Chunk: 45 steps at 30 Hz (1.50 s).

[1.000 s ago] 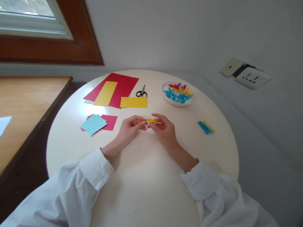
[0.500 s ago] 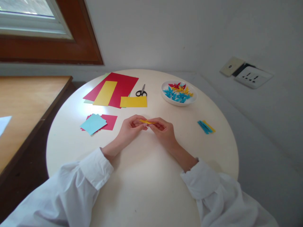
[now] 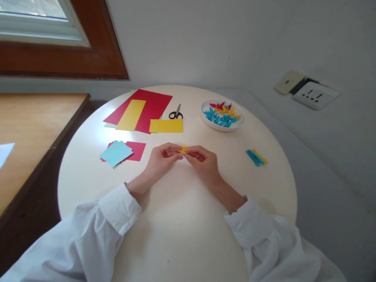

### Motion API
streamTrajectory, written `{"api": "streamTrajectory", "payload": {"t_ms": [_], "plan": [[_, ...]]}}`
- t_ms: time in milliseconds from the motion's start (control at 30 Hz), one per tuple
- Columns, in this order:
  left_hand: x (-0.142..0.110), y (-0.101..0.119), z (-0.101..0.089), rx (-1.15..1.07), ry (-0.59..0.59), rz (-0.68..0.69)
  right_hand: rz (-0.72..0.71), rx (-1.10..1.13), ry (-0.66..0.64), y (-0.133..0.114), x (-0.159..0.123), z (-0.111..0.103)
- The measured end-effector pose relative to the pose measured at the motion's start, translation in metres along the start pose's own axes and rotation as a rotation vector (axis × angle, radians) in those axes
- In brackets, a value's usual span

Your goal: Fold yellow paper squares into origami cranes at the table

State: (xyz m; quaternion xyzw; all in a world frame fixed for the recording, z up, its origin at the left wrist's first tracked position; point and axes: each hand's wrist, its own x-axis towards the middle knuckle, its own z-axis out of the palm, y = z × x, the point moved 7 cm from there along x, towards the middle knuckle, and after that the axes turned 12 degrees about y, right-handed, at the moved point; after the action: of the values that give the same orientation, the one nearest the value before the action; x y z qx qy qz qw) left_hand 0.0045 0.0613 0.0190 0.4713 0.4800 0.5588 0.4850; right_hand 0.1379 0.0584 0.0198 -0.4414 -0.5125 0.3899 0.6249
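Observation:
Between my fingertips, over the middle of the table, is a small folded piece of yellow paper (image 3: 183,150). My left hand (image 3: 165,156) pinches its left end, and my right hand (image 3: 203,159) pinches its right end. The fingers cover much of the paper, so its full shape is hidden. Beyond my hands lie a yellow paper rectangle (image 3: 166,126) and black-handled scissors (image 3: 176,114). A white dish (image 3: 219,127) at the back right holds several folded paper pieces (image 3: 222,116) in blue, yellow and red, with pointed tips.
Large red paper (image 3: 152,102) lies at the back left under a yellow strip (image 3: 131,114). Light blue squares (image 3: 116,153) overlap pink-red paper (image 3: 138,151) on the left. Narrow blue folded strips (image 3: 255,158) and yellow ones rest at the right. The round white table (image 3: 176,219) stands against the wall.
The yellow paper between my fingers has turned or opened slightly and shows a wider face at its middle. My hands stay almost in the same place.

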Motion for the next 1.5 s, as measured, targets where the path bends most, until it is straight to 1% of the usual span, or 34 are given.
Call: {"api": "streamTrajectory", "payload": {"t_ms": [200, 400, 533, 800, 1000, 1267, 1500], "plan": [[0.0002, -0.0005, -0.0026, 0.0, 0.027, -0.005, 0.021, 0.024, 0.004, -0.0006, -0.0009, 0.0001], [-0.0029, 0.0053, -0.0034, 0.059, 0.081, 0.003, 0.018, -0.018, 0.033, -0.0013, -0.0006, -0.0012], [-0.0039, 0.0048, -0.0041, 0.083, 0.095, -0.003, 0.005, -0.044, 0.047, -0.0015, -0.0001, -0.0018], [-0.0053, 0.001, -0.0056, 0.103, 0.105, 0.006, -0.003, -0.065, 0.063, -0.0016, -0.0012, -0.002], [-0.0048, 0.0019, -0.0056, 0.109, 0.116, 0.018, 0.013, -0.052, 0.084, -0.0002, -0.0036, -0.0021], [-0.0049, 0.0021, -0.0063, 0.112, 0.126, 0.019, 0.06, -0.031, 0.082, 0.0012, -0.0035, -0.0017], [-0.005, 0.0016, -0.0052, 0.128, 0.123, 0.021, 0.057, -0.015, 0.087, 0.0, -0.0044, -0.001]]}}
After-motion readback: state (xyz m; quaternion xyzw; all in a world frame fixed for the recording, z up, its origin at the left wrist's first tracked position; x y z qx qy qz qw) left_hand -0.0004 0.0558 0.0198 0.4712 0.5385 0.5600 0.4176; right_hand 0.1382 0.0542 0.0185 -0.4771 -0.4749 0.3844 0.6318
